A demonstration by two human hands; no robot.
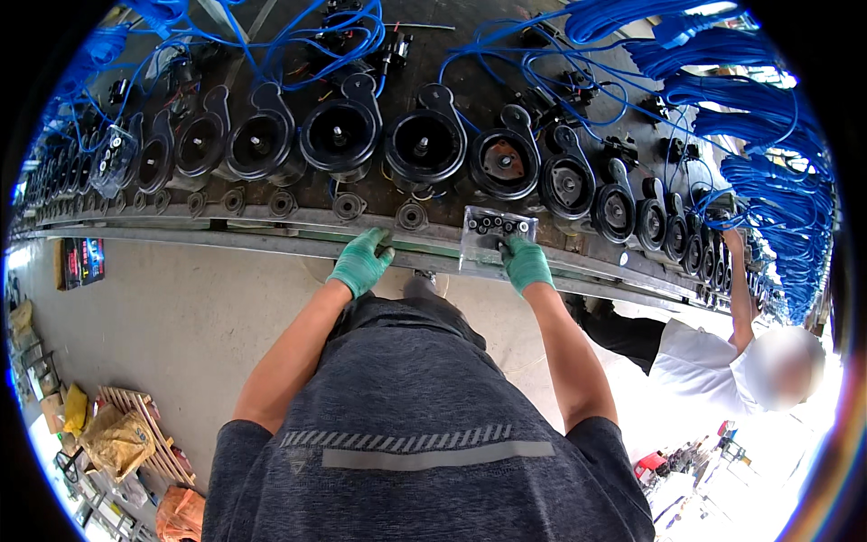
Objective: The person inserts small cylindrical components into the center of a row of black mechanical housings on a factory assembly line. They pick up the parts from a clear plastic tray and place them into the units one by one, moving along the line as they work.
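My left hand [361, 263], in a green glove, is at the bench's front edge. Its thumb and fingers are apart with nothing visible between them, below a small round flanged metal part [412, 215]. My right hand [527, 264], gloved alike, reaches over the right side of a clear plastic tray [475, 256] holding several small black round parts [488, 222]. Its fingers are bent together there, and what they pinch is hidden. Behind both hands stand black snail-shaped blower housings [341, 135]; one [504, 163] has a brownish disc inside.
The long metal bench [298, 237] curves across the view, lined with housings. Blue cable coils [768, 172] are heaped at the right, and blue cables [361, 41] run behind the housings. A co-worker in white [700, 366] reaches to the bench at right. A wooden pallet [149, 434] lies lower left.
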